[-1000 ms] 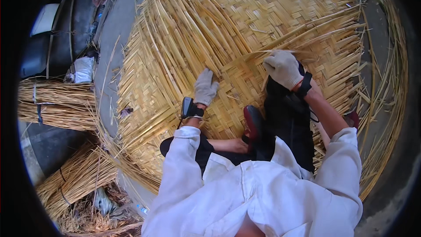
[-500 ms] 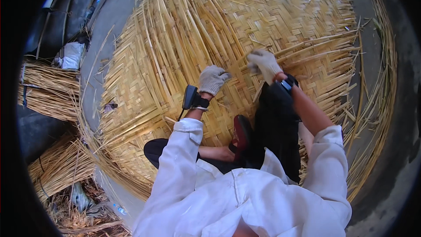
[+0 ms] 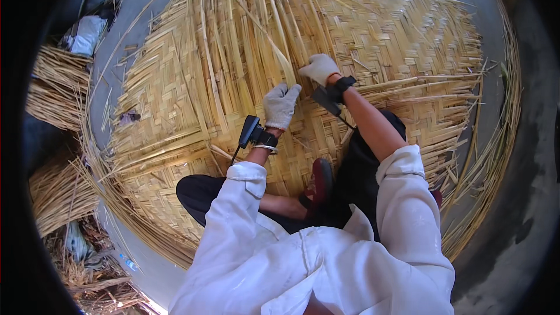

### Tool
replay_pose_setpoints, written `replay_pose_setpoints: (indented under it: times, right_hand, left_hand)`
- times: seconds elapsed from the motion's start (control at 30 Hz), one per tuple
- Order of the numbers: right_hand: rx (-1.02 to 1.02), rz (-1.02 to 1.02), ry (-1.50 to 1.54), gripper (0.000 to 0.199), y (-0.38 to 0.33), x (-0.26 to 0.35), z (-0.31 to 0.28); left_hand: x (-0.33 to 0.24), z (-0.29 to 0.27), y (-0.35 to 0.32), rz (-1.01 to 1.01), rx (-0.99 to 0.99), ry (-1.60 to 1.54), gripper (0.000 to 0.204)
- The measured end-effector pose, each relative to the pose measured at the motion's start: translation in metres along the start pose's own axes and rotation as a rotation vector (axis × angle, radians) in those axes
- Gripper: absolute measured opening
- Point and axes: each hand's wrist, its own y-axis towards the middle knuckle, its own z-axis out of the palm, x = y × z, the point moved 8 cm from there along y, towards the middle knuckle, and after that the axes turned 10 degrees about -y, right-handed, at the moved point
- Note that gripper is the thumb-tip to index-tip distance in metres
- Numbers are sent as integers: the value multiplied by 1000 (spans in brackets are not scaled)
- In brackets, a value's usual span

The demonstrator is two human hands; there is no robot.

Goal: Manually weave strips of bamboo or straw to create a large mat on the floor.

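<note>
The right hand (image 3: 319, 70) has swung leftward since a second ago and now sits just beside the left hand (image 3: 280, 107), over the loose strips (image 3: 211, 41). One pale strip (image 3: 274, 47) slants down to end at the left hand; those fingers are curled, but from here I can't tell whether they pinch it. The right hand is bunched too, its grip hidden from me. All the strips lie on the woven mat (image 3: 402, 29). I judge the pale one light, springy and dry, liable to split lengthwise, so I'd take it flat near its end (a smooth face may slip, I suspect). My count: two hands, two wrist devices (image 3: 249, 130), one mat, one pale strip between the hands, two straw heaps (image 3: 55, 87) at left, one white bag (image 3: 86, 35); the loose strips defeat counting.
</note>
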Motion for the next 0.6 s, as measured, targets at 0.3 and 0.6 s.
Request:
replay_pose_setpoints:
  times: [0.3, 0.6]
  right_hand:
    - [112, -95, 218, 44, 3, 1, 15]
    - [66, -129, 237, 29, -13, -1, -3]
  left_hand:
    - [2, -4, -2, 34, -5, 5, 40]
    - [12, -6, 7, -95, -7, -8, 43]
